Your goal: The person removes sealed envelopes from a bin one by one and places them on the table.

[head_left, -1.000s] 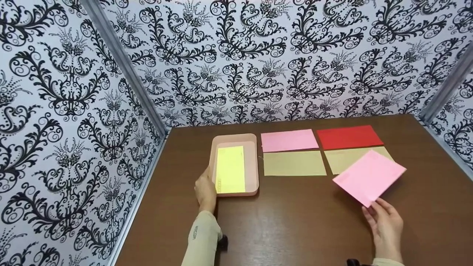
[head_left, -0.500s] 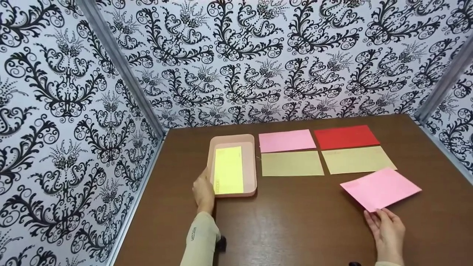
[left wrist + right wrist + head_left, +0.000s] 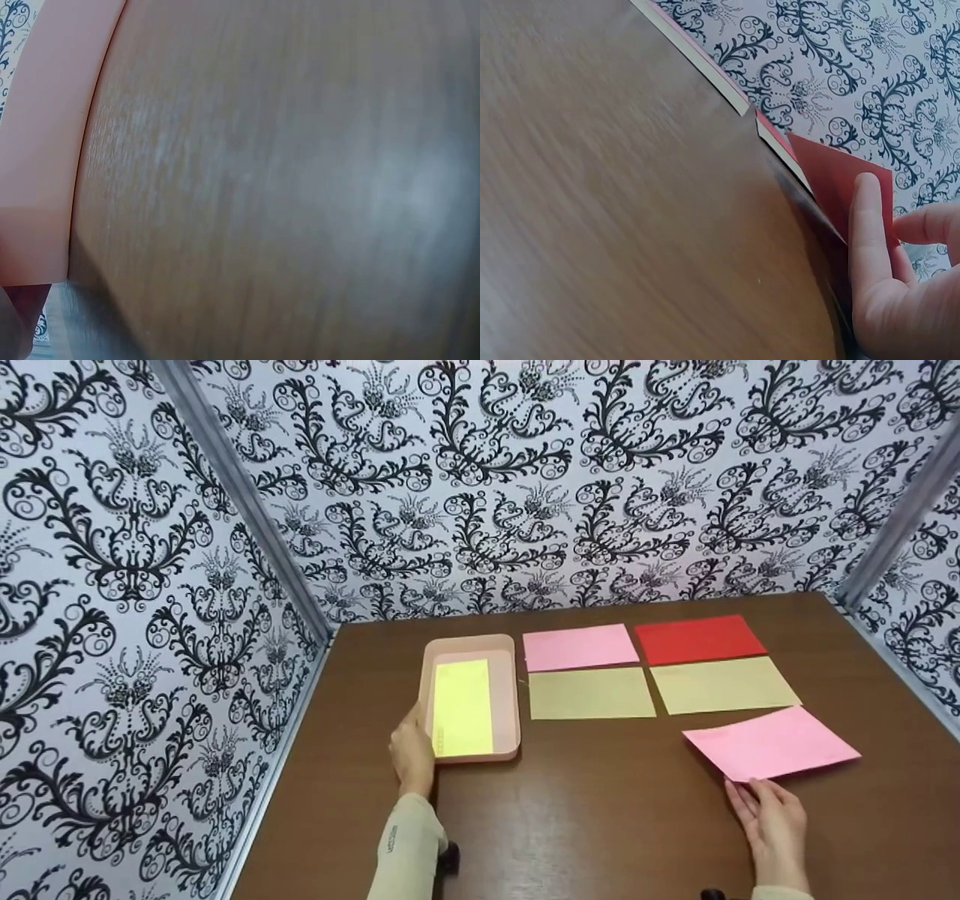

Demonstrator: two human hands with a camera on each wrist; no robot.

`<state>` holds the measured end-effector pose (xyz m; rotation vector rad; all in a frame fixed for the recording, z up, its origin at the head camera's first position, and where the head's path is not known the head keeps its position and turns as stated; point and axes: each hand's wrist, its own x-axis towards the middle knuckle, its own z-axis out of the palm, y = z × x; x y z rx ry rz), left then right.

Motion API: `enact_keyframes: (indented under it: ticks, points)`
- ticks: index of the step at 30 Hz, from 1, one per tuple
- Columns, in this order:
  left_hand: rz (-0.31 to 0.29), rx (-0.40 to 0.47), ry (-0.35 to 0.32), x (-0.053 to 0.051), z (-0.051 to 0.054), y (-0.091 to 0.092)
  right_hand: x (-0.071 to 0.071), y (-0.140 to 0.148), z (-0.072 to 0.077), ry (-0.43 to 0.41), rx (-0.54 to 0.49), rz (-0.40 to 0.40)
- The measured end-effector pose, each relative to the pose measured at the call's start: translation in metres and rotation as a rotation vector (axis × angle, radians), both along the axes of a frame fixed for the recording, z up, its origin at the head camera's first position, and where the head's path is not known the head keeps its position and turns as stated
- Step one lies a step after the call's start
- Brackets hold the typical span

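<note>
My right hand pinches a pink envelope by its near edge. The envelope tilts just above the table's right side; in the right wrist view it looks reddish, with the thumb flat against it. At the left, my left hand holds the left side of a shallow peach tray; its fingers are partly hidden. A yellow envelope lies upright lengthwise inside that tray. The left wrist view shows mostly tabletop, with the tray's wall along the left edge.
Right of the tray lie a pink envelope and a red envelope at the back. In front of them are two tan envelopes, one left and one right. Patterned walls border the brown table.
The pink envelope in my right hand has come down and nearer, uncovering the right tan envelope, then shifted slightly left. My left hand stays at the tray.
</note>
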<state>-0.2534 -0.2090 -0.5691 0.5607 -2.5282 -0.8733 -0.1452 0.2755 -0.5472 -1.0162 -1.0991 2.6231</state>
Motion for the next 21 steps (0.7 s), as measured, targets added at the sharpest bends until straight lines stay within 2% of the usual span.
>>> enact_keyframes:
  ticks: [6, 13, 21]
  points:
    - [-0.011, 0.004, 0.012, 0.0017, -0.0009, 0.0012, -0.0015, -0.0038, 0.0007, 0.012, -0.002, 0.018]
    - [-0.028, 0.039, 0.031, 0.0016, -0.0001, -0.0003, -0.002, -0.0083, -0.0013, 0.029, -0.056, -0.018]
    - [-0.015, -0.012, 0.021, 0.001, 0.0027, 0.0018, -0.004, -0.0105, -0.0027, 0.018, 0.04, 0.075]
